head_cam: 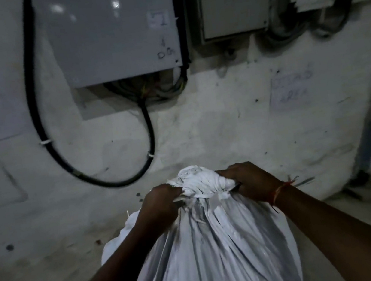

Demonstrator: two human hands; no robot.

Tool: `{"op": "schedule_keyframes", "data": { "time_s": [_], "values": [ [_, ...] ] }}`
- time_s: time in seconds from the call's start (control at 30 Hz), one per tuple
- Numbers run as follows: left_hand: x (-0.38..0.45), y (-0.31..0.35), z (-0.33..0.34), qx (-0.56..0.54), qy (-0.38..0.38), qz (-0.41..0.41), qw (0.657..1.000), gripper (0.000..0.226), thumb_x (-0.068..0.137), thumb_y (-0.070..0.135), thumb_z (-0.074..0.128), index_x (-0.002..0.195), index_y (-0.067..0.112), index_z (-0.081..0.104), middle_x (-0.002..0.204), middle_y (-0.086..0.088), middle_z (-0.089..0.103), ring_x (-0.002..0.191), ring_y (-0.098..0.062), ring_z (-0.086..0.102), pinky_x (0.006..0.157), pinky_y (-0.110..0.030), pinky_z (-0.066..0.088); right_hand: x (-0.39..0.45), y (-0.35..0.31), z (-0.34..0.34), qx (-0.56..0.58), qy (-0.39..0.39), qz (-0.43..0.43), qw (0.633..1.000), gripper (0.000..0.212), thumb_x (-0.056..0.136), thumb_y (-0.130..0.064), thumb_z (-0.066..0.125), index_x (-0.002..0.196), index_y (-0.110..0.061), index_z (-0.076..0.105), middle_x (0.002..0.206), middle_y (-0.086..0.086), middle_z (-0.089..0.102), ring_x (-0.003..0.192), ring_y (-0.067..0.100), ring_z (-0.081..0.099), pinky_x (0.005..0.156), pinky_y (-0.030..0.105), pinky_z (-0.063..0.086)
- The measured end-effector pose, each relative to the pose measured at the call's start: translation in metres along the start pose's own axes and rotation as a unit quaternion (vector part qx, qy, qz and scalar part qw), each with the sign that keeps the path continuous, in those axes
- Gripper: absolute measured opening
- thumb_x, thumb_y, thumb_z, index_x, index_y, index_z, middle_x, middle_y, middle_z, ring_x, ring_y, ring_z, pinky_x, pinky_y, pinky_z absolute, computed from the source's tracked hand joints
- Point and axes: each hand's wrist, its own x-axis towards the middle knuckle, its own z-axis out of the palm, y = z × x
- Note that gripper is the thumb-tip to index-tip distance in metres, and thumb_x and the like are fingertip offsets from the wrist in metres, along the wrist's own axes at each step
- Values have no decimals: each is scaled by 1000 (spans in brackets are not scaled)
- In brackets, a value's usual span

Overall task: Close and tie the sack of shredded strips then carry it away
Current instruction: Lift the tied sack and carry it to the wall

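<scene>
Sack [208, 246] stands lower centre of frame, neck bunched under a tie [206, 195]. My left hand [162, 201] and right hand [247, 182] clench the tie ends either side, likely pulling outward to cinch the knot before lifting.

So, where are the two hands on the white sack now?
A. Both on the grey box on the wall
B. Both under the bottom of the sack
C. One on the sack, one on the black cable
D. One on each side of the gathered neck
D: the left hand and the right hand grip the gathered neck of the sack from opposite sides.
</scene>
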Motion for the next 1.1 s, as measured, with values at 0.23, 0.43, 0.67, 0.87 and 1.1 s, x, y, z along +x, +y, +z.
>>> {"op": "schedule_keyframes", "data": {
  "time_s": [0.23,0.43,0.67,0.87,1.1],
  "values": [
    [101,126,14,0,29,34,999,48,74,54,42,92,24,74,88,-7,72,89,-29,69,72,-33,51,-50,118,-91,-27,39,-34,998,64,68,-2,71,130,-14,65,104,14,76,92,30,71,81,21,43],
    [180,224,34,-10,17,32,999,32,77,44,49,85,21,70,86,-6,70,88,-27,68,71,-32,48,-92,216,-164,-35,64,-15,997,58,77,-6,69,133,-20,62,110,12,75,98,29,70,84,22,45],
    [271,317,77,-65,33,71,995,53,75,60,35,91,25,72,87,-4,71,87,-21,68,73,-33,51,-136,321,-233,-64,81,11,995,55,77,-28,54,131,-22,64,105,10,76,94,28,71,80,22,46],
    [345,372,132,-92,32,96,991,52,77,62,34,84,23,68,82,-4,68,81,-19,65,66,-27,38,-156,417,-264,-85,91,-22,992,53,74,-31,52,123,-20,70,101,2,78,87,19,72,77,17,47],
    [427,420,183,-61,-9,92,994,21,88,39,56,91,23,69,94,-3,69,91,-19,63,70,-25,35,-162,522,-289,-49,33,9,998,53,79,-18,68,131,-30,63,117,-6,73,103,8,67,85,-3,32]
  ]
}}
